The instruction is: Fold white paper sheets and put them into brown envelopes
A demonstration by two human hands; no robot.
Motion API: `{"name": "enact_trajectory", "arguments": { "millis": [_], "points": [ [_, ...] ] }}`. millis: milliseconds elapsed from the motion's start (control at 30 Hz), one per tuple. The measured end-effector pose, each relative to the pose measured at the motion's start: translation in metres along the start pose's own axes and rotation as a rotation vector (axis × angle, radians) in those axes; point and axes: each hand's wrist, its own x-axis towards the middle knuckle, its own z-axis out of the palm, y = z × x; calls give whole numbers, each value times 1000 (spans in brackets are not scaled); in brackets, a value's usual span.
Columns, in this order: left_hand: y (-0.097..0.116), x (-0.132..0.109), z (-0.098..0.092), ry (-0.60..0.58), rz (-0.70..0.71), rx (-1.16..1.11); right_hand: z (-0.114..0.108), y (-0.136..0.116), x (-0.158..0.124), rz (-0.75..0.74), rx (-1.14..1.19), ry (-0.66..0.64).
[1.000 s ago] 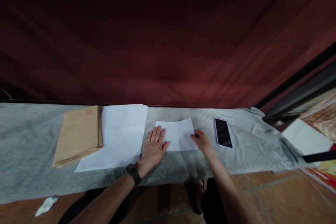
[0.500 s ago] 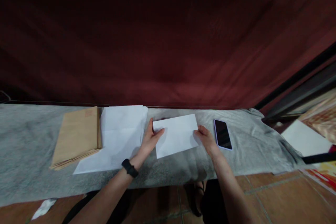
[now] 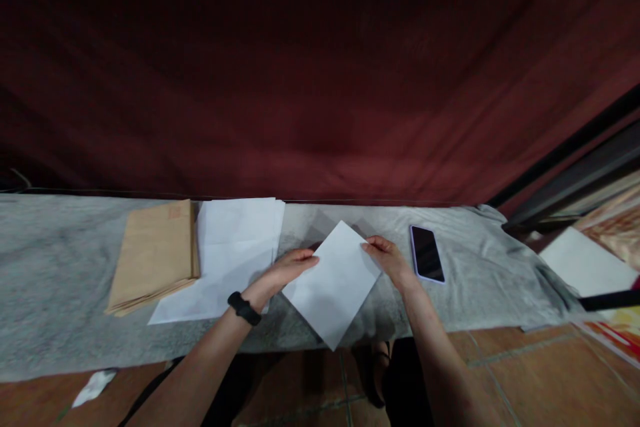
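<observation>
Between my hands is a folded sheet of white paper point(image 3: 333, 287), turned so that one corner points toward me. My left hand point(image 3: 291, 265) pinches its left edge, thumb on top and the other fingers partly hidden. On the opposite edge, near the upper right, my right hand point(image 3: 387, 257) grips the paper between thumb and fingers. Left of my left hand lies a stack of white sheets point(image 3: 235, 240), partly under a pile of brown envelopes point(image 3: 153, 253). A dark band sits on my left wrist.
A phone point(image 3: 427, 253) in a light purple case lies right of my right hand. Grey cloth point(image 3: 480, 280) covers the narrow surface, with a dark red curtain point(image 3: 320, 113) behind it. A crumpled white tissue point(image 3: 94, 387) is on the tiled floor.
The folded paper has turned from lying lengthwise to a diagonal position, its near corner now closer to me. Both hands still hold it, the left with its fingers shifted along the edge.
</observation>
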Motion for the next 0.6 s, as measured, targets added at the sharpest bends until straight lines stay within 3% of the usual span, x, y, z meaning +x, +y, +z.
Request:
{"name": "enact_trajectory", "arguments": {
  "millis": [133,267,600],
  "points": [
    [-6,6,1,174,54,-133,3,2,-1,57,188,136],
    [-12,14,2,316,73,-214,9,7,-7,182,270,47],
    [-13,16,5,329,99,-235,22,19,-14,143,38,-80]
  ]
}}
